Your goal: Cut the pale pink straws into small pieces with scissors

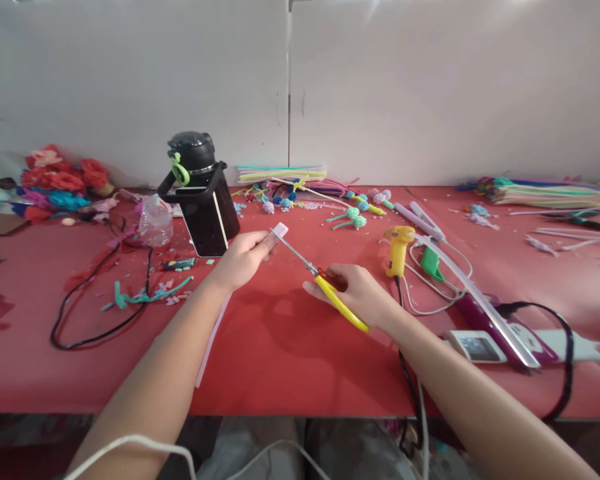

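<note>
Pink strip (282, 228) pinched in our left hand (243, 259) | scissors (334, 297) held in our right hand (359, 290), pointed at strip's end | likely snipping; next needs us steady

Across the red tabletop (280, 360) I see a black lidded jug (203, 223) left, a yellow glue gun (397, 253) right, pipe cleaners (555, 195) far right.

Left fingers (263, 249) in a pinch, right fingers (343, 272) curled
</note>
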The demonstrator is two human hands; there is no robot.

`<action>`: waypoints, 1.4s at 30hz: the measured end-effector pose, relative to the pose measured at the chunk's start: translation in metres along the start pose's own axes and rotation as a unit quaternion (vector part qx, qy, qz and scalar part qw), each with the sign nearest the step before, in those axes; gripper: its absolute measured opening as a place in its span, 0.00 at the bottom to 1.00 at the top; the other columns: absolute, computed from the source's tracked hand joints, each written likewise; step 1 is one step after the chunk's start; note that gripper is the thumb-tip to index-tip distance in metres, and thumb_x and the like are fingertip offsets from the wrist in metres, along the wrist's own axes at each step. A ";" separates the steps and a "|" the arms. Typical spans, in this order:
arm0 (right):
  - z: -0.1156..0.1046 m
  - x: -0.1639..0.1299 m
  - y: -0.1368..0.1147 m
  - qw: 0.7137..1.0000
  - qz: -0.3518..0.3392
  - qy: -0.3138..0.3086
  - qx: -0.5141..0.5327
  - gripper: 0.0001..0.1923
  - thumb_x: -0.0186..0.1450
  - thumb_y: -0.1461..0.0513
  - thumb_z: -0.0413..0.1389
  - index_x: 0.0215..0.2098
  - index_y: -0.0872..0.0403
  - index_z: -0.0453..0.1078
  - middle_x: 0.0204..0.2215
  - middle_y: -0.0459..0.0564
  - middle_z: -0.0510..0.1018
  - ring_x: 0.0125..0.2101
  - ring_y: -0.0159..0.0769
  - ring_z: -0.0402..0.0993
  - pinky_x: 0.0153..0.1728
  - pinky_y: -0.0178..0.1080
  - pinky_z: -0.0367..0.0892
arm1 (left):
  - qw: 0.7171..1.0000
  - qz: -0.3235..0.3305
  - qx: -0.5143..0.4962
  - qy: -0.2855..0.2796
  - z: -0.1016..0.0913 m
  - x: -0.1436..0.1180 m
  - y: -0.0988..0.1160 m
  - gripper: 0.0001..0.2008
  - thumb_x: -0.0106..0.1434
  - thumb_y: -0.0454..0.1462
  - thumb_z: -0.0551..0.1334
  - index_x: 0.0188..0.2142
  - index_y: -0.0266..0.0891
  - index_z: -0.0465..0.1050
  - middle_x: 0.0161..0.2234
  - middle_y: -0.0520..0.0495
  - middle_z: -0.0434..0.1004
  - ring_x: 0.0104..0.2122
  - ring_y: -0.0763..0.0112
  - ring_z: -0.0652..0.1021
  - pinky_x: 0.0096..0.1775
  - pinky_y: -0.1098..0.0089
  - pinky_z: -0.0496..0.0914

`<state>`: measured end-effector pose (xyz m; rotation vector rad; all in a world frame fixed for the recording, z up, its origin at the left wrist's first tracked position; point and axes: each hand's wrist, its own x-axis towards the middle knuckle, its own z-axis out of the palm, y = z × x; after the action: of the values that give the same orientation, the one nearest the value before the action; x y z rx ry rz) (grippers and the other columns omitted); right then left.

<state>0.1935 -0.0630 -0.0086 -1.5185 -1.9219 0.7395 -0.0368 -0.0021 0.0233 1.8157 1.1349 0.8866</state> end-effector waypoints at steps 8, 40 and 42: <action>-0.013 -0.006 -0.006 0.992 0.036 -0.066 -0.100 0.30 0.60 0.41 0.55 0.16 0.52 0.54 0.14 0.43 0.55 0.16 0.28 0.49 0.17 0.36 0.43 | 0.993 -0.086 -0.039 -0.066 0.005 0.000 -0.004 0.24 0.62 0.56 0.61 0.25 0.39 0.64 0.19 0.57 0.52 0.18 0.78 0.54 0.23 0.71 0.48; -0.030 0.012 0.001 0.962 0.137 -0.236 -0.012 0.22 0.66 0.51 0.48 0.17 0.52 0.61 0.11 0.47 0.68 0.12 0.32 0.64 0.18 0.36 0.60 | 0.941 -0.263 -0.162 -0.136 0.022 0.023 -0.022 0.16 0.70 0.38 0.56 0.25 0.36 0.64 0.16 0.60 0.48 0.13 0.85 0.50 0.18 0.77 0.42; -0.030 0.011 0.001 0.963 0.135 -0.234 -0.008 0.22 0.67 0.51 0.48 0.18 0.52 0.61 0.11 0.47 0.68 0.12 0.32 0.64 0.18 0.35 0.59 | 0.941 -0.262 -0.165 -0.139 0.022 0.024 -0.023 0.15 0.70 0.38 0.56 0.26 0.35 0.64 0.16 0.60 0.48 0.13 0.85 0.50 0.18 0.77 0.42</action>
<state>0.2137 -0.0497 0.0127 -1.7547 -2.0672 1.3054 -0.0181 0.0207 -0.0032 1.2288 1.1285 0.4518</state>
